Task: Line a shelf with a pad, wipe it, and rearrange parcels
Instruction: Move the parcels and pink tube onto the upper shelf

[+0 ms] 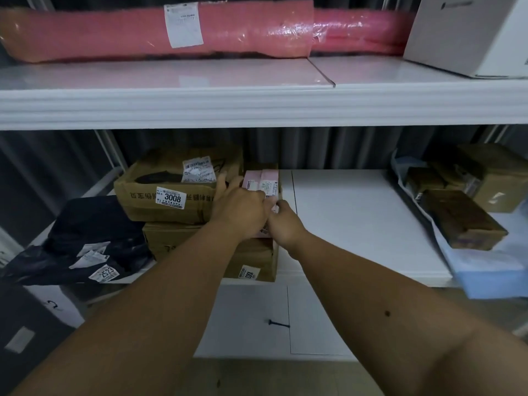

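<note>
Both my hands meet on a small pink parcel [263, 181] that rests on a lower brown carton [254, 258] on the middle shelf. My left hand [240, 208] covers the parcel's left side and also touches the brown carton labelled 3008 [171, 190] beside it. My right hand [283, 222] pinches the parcel's near right corner. Right of the stack, a white pad [357, 224] lines the shelf. Much of the pink parcel is hidden under my hands.
A black bagged parcel labelled 2523 [83, 241] lies at the shelf's left. Several brown boxes [463, 218] sit on a pale blue sheet [485, 267] at the right. The upper shelf [257, 104] carries a long pink wrapped roll [143, 32] and a white box [468, 35].
</note>
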